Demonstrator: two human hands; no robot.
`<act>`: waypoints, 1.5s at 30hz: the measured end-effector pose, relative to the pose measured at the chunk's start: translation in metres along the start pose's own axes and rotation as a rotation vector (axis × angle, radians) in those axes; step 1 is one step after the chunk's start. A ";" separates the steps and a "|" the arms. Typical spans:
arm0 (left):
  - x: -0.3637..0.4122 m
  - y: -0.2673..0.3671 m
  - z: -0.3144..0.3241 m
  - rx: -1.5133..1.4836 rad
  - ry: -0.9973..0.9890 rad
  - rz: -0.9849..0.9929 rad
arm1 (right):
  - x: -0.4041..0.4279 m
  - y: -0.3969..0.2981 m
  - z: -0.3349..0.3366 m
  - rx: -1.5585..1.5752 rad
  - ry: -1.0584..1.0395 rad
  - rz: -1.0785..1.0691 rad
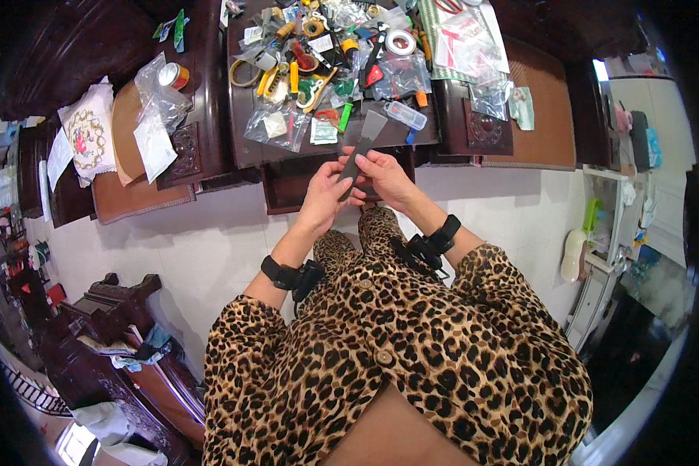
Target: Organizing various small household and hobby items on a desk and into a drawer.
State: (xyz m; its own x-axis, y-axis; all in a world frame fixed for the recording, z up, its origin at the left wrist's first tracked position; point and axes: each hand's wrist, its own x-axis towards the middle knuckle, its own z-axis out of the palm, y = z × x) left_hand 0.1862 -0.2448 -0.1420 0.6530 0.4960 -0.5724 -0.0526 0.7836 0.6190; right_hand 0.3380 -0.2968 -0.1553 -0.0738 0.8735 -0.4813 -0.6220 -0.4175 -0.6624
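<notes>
Both of my hands hold a scraper with a dark handle and a flat metal blade (373, 126), just in front of the table's near edge. My left hand (326, 192) grips the lower end of the handle, its thumb on top. Higher up, near the blade, my right hand (382, 175) pinches the handle between thumb and fingers. The blade points away from me, over the dark wooden table (326, 156). Beyond it lie a green marker-like tool (345, 117), a clear plastic case (406, 115) and a roll of white tape (401, 42).
Tools, tape rolls and plastic bags crowd the table. An open drawer (285, 195) juts out beneath my hands. Wooden seats with brown mats (539, 110) flank the table; a jar with an orange label (173, 76) stands at the left. A carved wooden chair (108, 343) is at lower left.
</notes>
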 end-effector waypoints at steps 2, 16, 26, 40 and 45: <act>-0.002 -0.001 -0.002 0.055 0.001 -0.008 | -0.001 0.002 0.006 -0.034 0.122 0.015; -0.001 -0.043 -0.040 1.035 0.104 -0.163 | -0.015 0.069 -0.046 -0.209 0.202 0.312; -0.001 -0.064 -0.099 1.671 0.196 0.044 | 0.024 0.051 -0.152 -0.858 0.168 0.683; 0.009 -0.096 -0.112 2.142 0.104 0.072 | 0.059 0.081 -0.163 -0.681 0.553 0.479; -0.002 -0.103 -0.114 2.132 0.203 0.223 | 0.071 0.115 -0.181 -0.873 0.678 0.355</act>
State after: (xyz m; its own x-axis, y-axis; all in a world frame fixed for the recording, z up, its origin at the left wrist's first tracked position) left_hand 0.1038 -0.2835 -0.2656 0.6815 0.6320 -0.3690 0.7024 -0.7064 0.0874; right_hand 0.4026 -0.3284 -0.3697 0.4612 0.4697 -0.7528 0.1189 -0.8735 -0.4721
